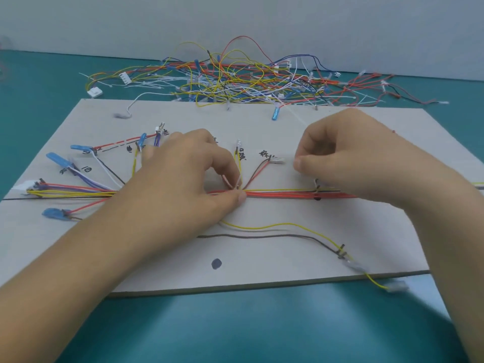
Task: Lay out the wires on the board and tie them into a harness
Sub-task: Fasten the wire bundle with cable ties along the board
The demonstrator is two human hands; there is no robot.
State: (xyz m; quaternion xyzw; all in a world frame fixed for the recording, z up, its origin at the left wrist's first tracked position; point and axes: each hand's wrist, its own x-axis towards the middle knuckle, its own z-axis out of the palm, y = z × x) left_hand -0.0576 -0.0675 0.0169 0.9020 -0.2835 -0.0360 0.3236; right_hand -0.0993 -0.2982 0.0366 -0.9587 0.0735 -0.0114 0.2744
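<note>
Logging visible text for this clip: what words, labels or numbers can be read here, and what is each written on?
"棕": handwritten on the board, beside the brown and red wires.
"黄": on the board, beside the upright yellow wire.
"兰": on the board, near the purple wires; slightly blurred.
"白" or "回": on the board's left part; unclear which.
Other marks are blurred, or partly hidden by the left hand.
No print or numbers.

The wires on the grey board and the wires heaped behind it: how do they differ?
On the grey board the red wire bundle runs straight, branches fanned out; the multicoloured wire heap lies tangled. The left hand pinches the bundle; nothing touches the heap. Both carry blue sleeves.
</note>
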